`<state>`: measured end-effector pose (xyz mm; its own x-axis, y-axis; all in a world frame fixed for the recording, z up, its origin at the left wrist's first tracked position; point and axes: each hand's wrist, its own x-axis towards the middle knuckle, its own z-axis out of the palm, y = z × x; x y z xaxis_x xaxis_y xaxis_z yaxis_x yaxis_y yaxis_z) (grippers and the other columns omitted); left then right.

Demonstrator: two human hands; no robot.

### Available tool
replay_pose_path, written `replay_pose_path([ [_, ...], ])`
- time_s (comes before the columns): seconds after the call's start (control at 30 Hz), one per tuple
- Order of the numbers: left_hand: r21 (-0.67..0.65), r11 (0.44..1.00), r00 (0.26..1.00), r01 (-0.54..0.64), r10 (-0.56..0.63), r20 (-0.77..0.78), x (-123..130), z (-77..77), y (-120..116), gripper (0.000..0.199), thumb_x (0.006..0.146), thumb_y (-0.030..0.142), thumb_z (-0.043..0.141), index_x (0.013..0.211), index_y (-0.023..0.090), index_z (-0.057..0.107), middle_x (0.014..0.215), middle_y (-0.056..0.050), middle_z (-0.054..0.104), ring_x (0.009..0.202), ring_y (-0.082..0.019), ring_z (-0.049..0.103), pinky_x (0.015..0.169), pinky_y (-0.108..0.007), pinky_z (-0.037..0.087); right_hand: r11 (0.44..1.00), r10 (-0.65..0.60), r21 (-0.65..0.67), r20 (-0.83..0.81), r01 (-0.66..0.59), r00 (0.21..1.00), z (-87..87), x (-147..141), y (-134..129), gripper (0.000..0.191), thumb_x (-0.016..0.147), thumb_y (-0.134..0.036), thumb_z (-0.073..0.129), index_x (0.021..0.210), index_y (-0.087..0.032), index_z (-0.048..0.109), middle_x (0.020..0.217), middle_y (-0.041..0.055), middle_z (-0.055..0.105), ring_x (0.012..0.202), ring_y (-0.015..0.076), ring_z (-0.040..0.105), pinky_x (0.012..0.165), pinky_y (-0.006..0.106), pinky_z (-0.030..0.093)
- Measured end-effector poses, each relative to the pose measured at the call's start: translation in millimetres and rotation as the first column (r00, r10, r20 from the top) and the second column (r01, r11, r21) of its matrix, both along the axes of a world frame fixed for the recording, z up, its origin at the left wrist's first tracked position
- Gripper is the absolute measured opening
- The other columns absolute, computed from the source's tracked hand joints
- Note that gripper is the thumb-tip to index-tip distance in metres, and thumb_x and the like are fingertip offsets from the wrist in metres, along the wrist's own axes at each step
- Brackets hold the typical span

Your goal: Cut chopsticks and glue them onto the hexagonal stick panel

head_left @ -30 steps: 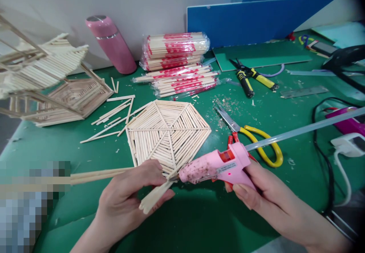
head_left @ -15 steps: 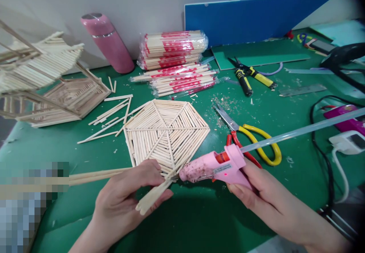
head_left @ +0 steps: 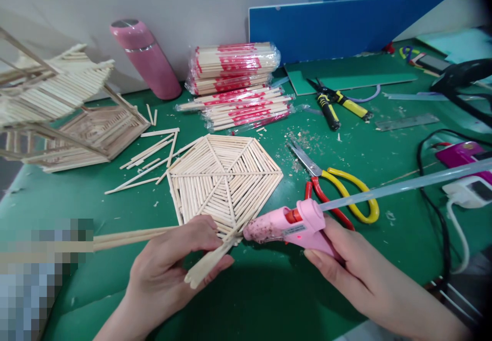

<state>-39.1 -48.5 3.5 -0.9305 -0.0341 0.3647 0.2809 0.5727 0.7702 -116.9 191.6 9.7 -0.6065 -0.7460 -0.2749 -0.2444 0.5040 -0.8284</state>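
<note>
Rear end lower and a little farther left than a second ago, the glue gun (head_left: pixel 286 226) has shifted while its nozzle stays by the near corner of the panel (head_left: pixel 226 177). Right hand (head_left: pixel 357 267) is closed round the gun's handle, and a long glue stick (head_left: pixel 407 185) runs out of its back to the right. Left hand (head_left: pixel 172 264) pinches the pale piece (head_left: pixel 209 265) between thumb and fingers; it slants down from the panel's near corner, its split end toward the person. Long sticks (head_left: pixel 134 237) reach in from the left to that hand; how they meet the pale piece is hidden.

The panel, many-sided and ribbed, lies flat on the green table (head_left: pixel 277 300), just beyond the hands. Loose sticks (head_left: pixel 151 151) lie to its left, some near or against its edge, and farther left stands the stick model (head_left: pixel 57 110). Behind the panel are the wrapped packets (head_left: pixel 238 85) and, tilted in view, the pink bottle (head_left: pixel 148 59). Scissors (head_left: pixel 334 182) with yellow handles lie to its right, by red handles (head_left: pixel 330 203) partly behind the gun; the cutters (head_left: pixel 334 105) rest farther back.
</note>
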Motion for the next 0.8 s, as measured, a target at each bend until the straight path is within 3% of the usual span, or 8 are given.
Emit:
replay_pose_path([
  [0.4,0.009,1.0,1.0,0.007,-0.007,-0.005,0.8,-1.7,-1.9,0.023,0.062,0.011,0.067,0.081,0.022,0.059,0.067,-0.001,0.064,0.067,-0.019,0.063,0.053,-0.026,0.052,1.0,0.009,-0.026,-0.019,-0.009,1.0,3.2,1.5,0.2,0.02,0.085,-0.024,0.039,0.105,-0.027,0.039,0.093,0.0016,0.054,0.082,0.0167,0.053,0.069,0.026,0.043],
  [0.6,0.024,0.999,0.999,0.032,-0.032,-0.014,1.7,-4.7,-3.3,0.026,0.061,0.007,0.066,0.082,0.021,0.058,0.068,-0.001,0.063,0.067,-0.018,0.062,0.051,-0.026,0.051,1.0,-0.003,-0.031,-0.059,0.001,0.998,5.4,3.8,2.3,0.031,0.085,-0.024,0.04,0.115,-0.029,0.033,0.101,0.0025,0.052,0.091,0.0182,0.051,0.076,0.028,0.043],
  [0.8,-0.001,1.0,0.999,0.029,-0.029,-0.03,1.5,-4.3,-3.3,0.026,0.06,0.007,0.067,0.082,0.021,0.059,0.069,-0.001,0.064,0.066,-0.018,0.062,0.051,-0.025,0.051,0.999,-0.015,-0.039,-0.043,0.013,0.999,7.1,4.1,7.3,0.036,0.084,-0.027,0.041,0.119,-0.031,0.03,0.099,0.0019,0.052,0.085,0.0172,0.052,0.074,0.027,0.045],
])
